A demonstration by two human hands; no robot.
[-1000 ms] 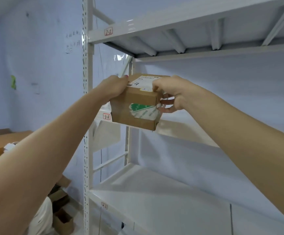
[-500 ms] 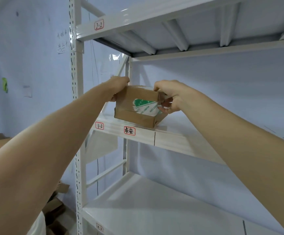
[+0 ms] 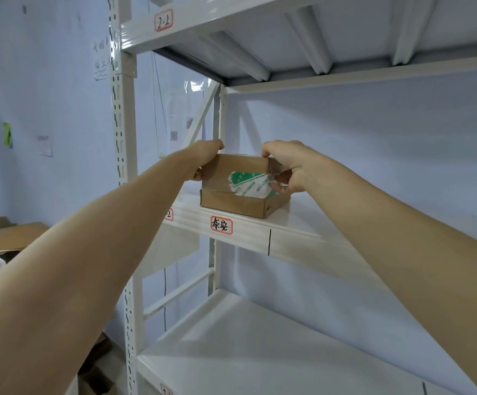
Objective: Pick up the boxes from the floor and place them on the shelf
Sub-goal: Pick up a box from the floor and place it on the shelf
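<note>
A pale blue wall (image 3: 46, 81) is running behind and to the left of a white metal rack (image 3: 123, 166), and soft, even light is falling across both. A green sticker (image 3: 7, 134) and a paper note (image 3: 45, 145) are hanging on the wall, with handwriting (image 3: 102, 61) showing close to the rack's post. Red-edged labels (image 3: 163, 20) are sitting on the rack's front beams. Brown cartons (image 3: 6, 235) are lying low at the left, and cardboard scraps (image 3: 94, 374) are lying down by the rack's foot.

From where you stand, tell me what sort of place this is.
Probably a storeroom or small warehouse: white metal racking with labelled tiers such as the 2-2 tag, a taped cardboard box on the shelf, and more cartons at the left.
</note>
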